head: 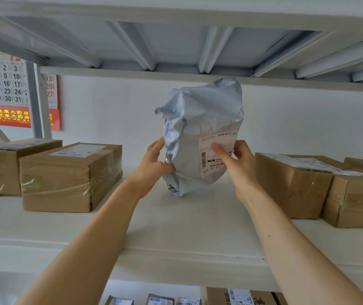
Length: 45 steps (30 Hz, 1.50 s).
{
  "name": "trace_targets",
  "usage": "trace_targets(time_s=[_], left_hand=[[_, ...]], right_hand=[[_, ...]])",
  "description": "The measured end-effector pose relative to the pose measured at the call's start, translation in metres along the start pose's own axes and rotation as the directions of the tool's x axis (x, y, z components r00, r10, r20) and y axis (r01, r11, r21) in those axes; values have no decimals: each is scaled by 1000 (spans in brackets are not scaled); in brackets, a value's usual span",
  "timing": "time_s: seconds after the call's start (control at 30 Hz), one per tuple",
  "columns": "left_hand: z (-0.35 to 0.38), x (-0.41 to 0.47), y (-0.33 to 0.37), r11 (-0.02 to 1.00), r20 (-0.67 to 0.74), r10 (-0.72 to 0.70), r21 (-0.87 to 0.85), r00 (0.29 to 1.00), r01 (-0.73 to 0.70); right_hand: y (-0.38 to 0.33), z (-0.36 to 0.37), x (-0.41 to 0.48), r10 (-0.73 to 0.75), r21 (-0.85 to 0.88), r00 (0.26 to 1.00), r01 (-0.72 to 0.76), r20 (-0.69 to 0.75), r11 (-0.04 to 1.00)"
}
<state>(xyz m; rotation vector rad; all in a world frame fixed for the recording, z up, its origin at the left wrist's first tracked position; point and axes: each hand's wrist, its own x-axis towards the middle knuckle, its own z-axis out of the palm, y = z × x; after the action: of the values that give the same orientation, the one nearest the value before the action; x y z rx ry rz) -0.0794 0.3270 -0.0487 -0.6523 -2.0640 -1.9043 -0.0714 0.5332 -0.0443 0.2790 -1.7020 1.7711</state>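
While both hands hold it upright, the grey poly mailer [198,119] stands in the middle of the white shelf [176,227], its crumpled top reaching almost to the underside of the shelf above [176,45]. Its lower tip seems to rest on the shelf board, though the folds there make that hard to confirm. A white shipping label [211,166] with barcodes sits on the front of the mailer, towards its right edge, and its print reads upside down. Red pen marks run across the plastic just above the label.

The left hand [154,166] grips the mailer's left edge, thumb on the near face and fingers curled round behind. The right hand [239,164] pinches the right edge, with the thumb pressed flat on the label and the fingers wrapped round the back. Both forearms reach up from below.

To the left, well apart from the mailer, a taped cardboard box [66,177] lies on the shelf, with a second cardboard box [2,166] touching it further left. To the right lie a labelled carton [292,186] and a larger carton [356,201] just beside it. A wall calendar [4,89] with a red banner hangs behind the shelf's upright at the far left. More parcels [239,297] show on the shelf below.
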Motion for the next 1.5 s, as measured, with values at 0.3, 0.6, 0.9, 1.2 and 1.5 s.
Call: trace_targets(time_s=[0.3, 0.6, 0.9, 1.2, 1.5], left_hand=[[2, -4, 7, 991, 200, 88, -115, 976, -66], [10, -4, 11, 993, 11, 21, -120, 1000, -19], [14, -7, 14, 987, -120, -43, -160, 992, 23], [18, -8, 13, 992, -90, -58, -115, 994, 47], [18, -8, 12, 987, -82, -74, -146, 994, 61]], right_hand=[[-12, 7, -4, 53, 75, 998, -55, 27, 996], [-14, 14, -13, -51, -30, 985, 57, 162, 998], [-11, 12, -11, 5, 59, 950, -25, 313, 998], [-8, 11, -12, 24, 46, 945, -41, 325, 998], [-6, 12, -10, 5, -6, 965, -4, 261, 1000]])
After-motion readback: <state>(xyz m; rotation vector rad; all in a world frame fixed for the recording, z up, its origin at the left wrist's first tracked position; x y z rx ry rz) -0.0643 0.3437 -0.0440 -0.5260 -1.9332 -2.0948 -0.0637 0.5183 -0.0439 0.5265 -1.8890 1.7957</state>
